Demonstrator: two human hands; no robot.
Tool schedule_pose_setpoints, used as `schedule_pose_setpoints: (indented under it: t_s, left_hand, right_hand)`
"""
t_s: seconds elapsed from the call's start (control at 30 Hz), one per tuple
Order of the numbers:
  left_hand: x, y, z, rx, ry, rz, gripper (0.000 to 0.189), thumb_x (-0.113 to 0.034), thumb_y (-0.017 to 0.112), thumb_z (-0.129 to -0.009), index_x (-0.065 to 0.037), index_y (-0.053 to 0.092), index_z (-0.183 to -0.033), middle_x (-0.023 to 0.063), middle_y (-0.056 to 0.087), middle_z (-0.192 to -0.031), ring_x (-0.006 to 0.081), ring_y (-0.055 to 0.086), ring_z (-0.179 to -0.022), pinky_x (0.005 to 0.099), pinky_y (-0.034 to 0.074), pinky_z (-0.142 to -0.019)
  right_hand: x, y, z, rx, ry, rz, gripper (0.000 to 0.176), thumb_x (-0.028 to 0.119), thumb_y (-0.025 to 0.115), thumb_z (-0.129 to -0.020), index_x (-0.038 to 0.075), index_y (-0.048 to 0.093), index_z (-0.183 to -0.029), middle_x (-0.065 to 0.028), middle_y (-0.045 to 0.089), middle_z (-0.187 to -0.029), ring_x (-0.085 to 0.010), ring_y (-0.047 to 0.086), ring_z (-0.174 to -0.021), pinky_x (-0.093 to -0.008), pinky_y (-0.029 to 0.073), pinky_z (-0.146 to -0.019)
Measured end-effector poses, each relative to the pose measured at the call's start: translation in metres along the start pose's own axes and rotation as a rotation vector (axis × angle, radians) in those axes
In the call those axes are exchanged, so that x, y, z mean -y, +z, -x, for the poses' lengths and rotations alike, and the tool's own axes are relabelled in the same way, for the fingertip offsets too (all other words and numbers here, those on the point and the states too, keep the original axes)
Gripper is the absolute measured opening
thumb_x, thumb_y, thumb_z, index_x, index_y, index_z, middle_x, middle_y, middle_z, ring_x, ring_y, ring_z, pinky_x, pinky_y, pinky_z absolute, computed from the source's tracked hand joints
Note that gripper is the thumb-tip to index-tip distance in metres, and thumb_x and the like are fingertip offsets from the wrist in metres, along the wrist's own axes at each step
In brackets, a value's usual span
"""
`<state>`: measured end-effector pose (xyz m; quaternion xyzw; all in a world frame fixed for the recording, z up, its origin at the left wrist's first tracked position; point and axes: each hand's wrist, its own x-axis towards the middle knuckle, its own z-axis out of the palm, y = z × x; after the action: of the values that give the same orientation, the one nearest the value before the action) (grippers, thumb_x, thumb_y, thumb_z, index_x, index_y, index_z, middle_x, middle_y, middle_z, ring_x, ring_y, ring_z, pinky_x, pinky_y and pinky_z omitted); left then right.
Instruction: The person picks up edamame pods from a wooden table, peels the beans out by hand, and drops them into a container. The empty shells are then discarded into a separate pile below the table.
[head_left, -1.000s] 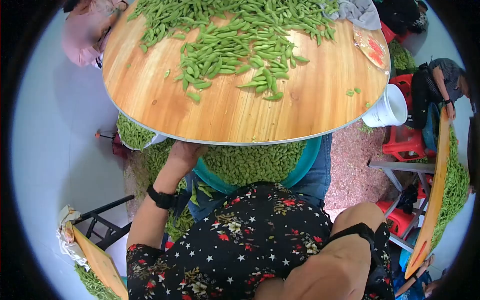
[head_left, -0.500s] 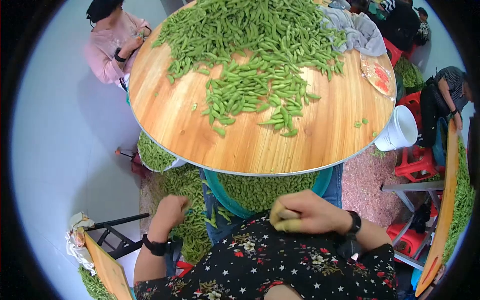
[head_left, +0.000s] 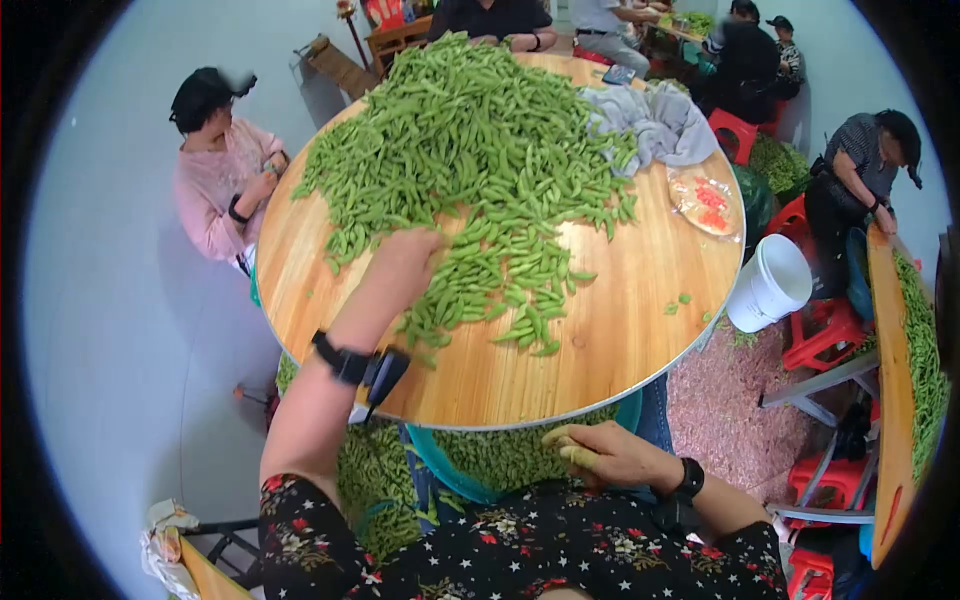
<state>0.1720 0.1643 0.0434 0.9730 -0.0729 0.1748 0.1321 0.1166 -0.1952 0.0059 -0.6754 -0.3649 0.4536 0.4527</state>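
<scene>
My left hand (head_left: 408, 262) reaches over the round wooden table (head_left: 620, 320) and touches the near left side of the green pod heap (head_left: 470, 120); its fingertips are blurred among the pods. Nearer to my body, my right hand (head_left: 605, 450) is held above the teal basin (head_left: 470, 487) filled with small green pieces. Its thumb and fingers are curled together, with stained fingertips, and anything between them is too small to make out. A looser spread of pods (head_left: 500, 265) lies in front of the heap.
A grey cloth (head_left: 670, 125) and a plastic bag with red print (head_left: 708, 203) lie at the table's right. A white bucket (head_left: 770, 285) stands beside the edge. People sit around, one in pink (head_left: 215, 185) at the left. Red stools (head_left: 825, 335) stand at the right.
My left hand has moved from beside the basin up and forward onto the pods. My right hand stays near the basin, its fingers slightly less bunched. The view has tilted upward.
</scene>
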Motion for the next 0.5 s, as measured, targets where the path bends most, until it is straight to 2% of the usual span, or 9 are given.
schedule_pose_setpoints:
  t_s: [0.07,0.17,0.23,0.27,0.3,0.37,0.43,0.5]
  left_hand:
    - [0.023,0.025,-0.041,-0.037,0.021,0.000,0.017,-0.016,0.060,-0.085,-0.005,0.066,-0.096,0.0188,0.064,-0.087,0.0386,0.061,-0.084,0.0459,0.050,-0.074]
    - [0.020,0.042,-0.084,-0.102,0.012,0.114,0.016,-0.013,0.062,-0.083,-0.003,0.069,-0.094,0.0200,0.065,-0.084,0.0379,0.062,-0.080,0.0417,0.049,-0.071]
    - [0.010,0.054,-0.097,-0.102,0.073,0.069,0.015,-0.013,0.064,-0.081,-0.001,0.069,-0.088,0.0195,0.066,-0.084,0.0375,0.063,-0.079,0.0413,0.051,-0.072]
    - [0.008,0.060,-0.102,-0.007,0.043,0.073,0.014,-0.012,0.067,-0.078,-0.001,0.068,-0.088,0.0177,0.066,-0.088,0.0367,0.063,-0.083,0.0414,0.051,-0.074]
    - [0.005,0.066,-0.105,-0.010,0.054,0.070,0.014,-0.012,0.067,-0.078,-0.001,0.068,-0.088,0.0177,0.066,-0.088,0.0367,0.063,-0.083,0.0414,0.051,-0.074]
    - [0.000,0.078,-0.104,0.072,0.095,-0.119,0.018,0.000,0.062,-0.074,-0.002,0.065,-0.091,0.0200,0.066,-0.090,0.0378,0.063,-0.087,0.0449,0.051,-0.077]
    - [-0.006,0.080,-0.102,0.041,0.108,-0.134,0.016,-0.002,0.065,-0.072,-0.001,0.064,-0.089,0.0200,0.065,-0.089,0.0380,0.062,-0.088,0.0451,0.050,-0.077]
    - [-0.015,0.076,-0.095,0.141,-0.077,0.062,0.014,0.000,0.063,-0.072,-0.001,0.063,-0.087,0.0204,0.063,-0.088,0.0386,0.061,-0.089,0.0457,0.050,-0.076]
  right_hand:
    - [0.000,0.000,0.006,-0.044,0.033,-0.049,0.031,0.022,0.042,-0.100,0.000,0.052,-0.120,-0.0079,0.057,-0.067,-0.0143,0.058,-0.053,-0.0305,0.048,-0.055]
    - [-0.002,-0.003,0.011,-0.102,0.063,-0.125,0.032,0.024,0.043,-0.100,0.001,0.053,-0.119,-0.0054,0.058,-0.068,-0.0112,0.057,-0.052,-0.0270,0.048,-0.053]
    - [-0.005,-0.005,0.013,-0.101,0.053,-0.131,0.031,0.024,0.043,-0.100,0.000,0.053,-0.118,-0.0058,0.059,-0.069,-0.0113,0.058,-0.053,-0.0269,0.048,-0.053]
    - [-0.005,-0.007,0.014,-0.103,0.032,-0.130,0.030,0.023,0.044,-0.100,0.000,0.053,-0.117,-0.0065,0.061,-0.072,-0.0117,0.059,-0.054,-0.0262,0.049,-0.054]
    - [-0.006,-0.007,0.013,-0.113,0.026,-0.128,0.030,0.023,0.044,-0.100,0.000,0.053,-0.117,-0.0065,0.061,-0.072,-0.0117,0.059,-0.054,-0.0262,0.049,-0.054]
    - [-0.008,-0.006,0.010,-0.091,0.045,-0.117,0.029,0.022,0.045,-0.100,0.000,0.053,-0.116,-0.0075,0.062,-0.075,-0.0124,0.060,-0.055,-0.0263,0.050,-0.055]
    - [-0.009,-0.005,0.008,-0.092,0.030,-0.119,0.028,0.022,0.048,-0.099,0.000,0.053,-0.116,-0.0077,0.062,-0.076,-0.0127,0.060,-0.055,-0.0264,0.050,-0.055]
    - [-0.009,-0.004,0.008,-0.099,0.001,-0.153,0.028,0.022,0.049,-0.098,0.000,0.053,-0.115,-0.0076,0.061,-0.075,-0.0126,0.060,-0.055,-0.0274,0.050,-0.055]
